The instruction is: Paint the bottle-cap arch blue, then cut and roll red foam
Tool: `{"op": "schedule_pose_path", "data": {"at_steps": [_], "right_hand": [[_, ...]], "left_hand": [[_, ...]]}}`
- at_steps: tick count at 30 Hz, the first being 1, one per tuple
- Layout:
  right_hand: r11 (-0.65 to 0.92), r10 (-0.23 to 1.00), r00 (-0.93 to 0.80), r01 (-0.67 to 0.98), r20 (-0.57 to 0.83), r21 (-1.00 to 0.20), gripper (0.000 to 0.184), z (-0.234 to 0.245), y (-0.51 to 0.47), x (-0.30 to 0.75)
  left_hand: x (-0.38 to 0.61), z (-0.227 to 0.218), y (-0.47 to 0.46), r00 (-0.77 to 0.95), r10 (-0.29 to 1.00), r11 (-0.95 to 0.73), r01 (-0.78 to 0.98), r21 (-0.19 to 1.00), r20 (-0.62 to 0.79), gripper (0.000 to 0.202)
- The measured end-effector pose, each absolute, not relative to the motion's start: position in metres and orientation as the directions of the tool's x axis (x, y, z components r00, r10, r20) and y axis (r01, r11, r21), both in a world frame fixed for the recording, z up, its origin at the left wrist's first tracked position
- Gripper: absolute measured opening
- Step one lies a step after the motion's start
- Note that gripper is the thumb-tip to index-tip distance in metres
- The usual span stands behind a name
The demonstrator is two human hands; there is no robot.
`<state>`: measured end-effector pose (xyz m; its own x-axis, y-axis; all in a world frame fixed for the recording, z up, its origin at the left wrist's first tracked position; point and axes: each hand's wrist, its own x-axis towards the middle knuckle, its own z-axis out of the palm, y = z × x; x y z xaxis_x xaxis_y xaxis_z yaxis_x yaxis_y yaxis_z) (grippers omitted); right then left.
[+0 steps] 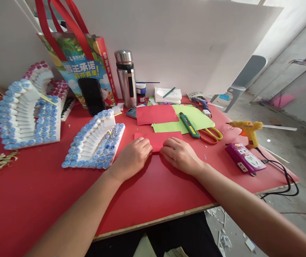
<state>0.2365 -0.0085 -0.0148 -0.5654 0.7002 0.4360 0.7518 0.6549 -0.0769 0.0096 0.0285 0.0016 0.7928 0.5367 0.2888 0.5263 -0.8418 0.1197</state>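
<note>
A piece of red paper (157, 137) lies on the red table in front of me. My left hand (137, 153) has its fingers curled on the paper's near left edge, and a ring shows on one finger. Opposite it, my right hand (178, 154) grips the near right edge in the same way, a short gap between the two. Both thumbs are mostly hidden. Just beyond lie another red sheet (155, 115) and light green paper (169, 127), with a green utility knife (189, 125) and orange-yellow handled scissors (211, 135) on the right.
Blue-and-white flower-covered models (95, 146) stand at left, before a shopping bag (83, 67) and a black phone-like object (91, 96). A steel thermos (126, 78) is at the back. At right, a yellow glue gun (248, 130) rests by a purple power strip (245, 158) with trailing cords.
</note>
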Motion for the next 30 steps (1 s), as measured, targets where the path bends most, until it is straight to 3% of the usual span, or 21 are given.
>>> {"op": "schedule_pose_path", "data": {"at_steps": [6, 13, 18, 26, 30], "right_hand": [[0.662, 0.695, -0.582, 0.747, 0.422, -0.059, 0.028, -0.017, -0.008, 0.234], [0.662, 0.691, -0.611, 0.749, 0.385, 0.0, 0.029, -0.017, -0.008, 0.228], [0.657, 0.706, -0.618, 0.754, 0.346, 0.004, 0.025, -0.02, -0.008, 0.226], [0.596, 0.793, -0.546, 0.787, 0.269, -0.16, 0.021, -0.015, -0.009, 0.224], [0.588, 0.805, -0.536, 0.779, 0.255, -0.22, 0.017, -0.015, -0.011, 0.225]], "left_hand": [[0.013, -0.004, 0.028, 0.779, 0.587, -0.81, 0.562, 0.169, 0.223, 0.026], [0.015, -0.008, 0.027, 0.771, 0.599, -0.8, 0.586, 0.127, 0.217, 0.028], [0.015, -0.008, 0.027, 0.744, 0.636, -0.771, 0.604, 0.2, 0.204, 0.027], [0.014, -0.003, 0.026, 0.726, 0.661, -0.749, 0.621, 0.232, 0.19, 0.027], [0.012, 0.0, 0.023, 0.738, 0.654, -0.755, 0.626, 0.195, 0.167, 0.028]]}}
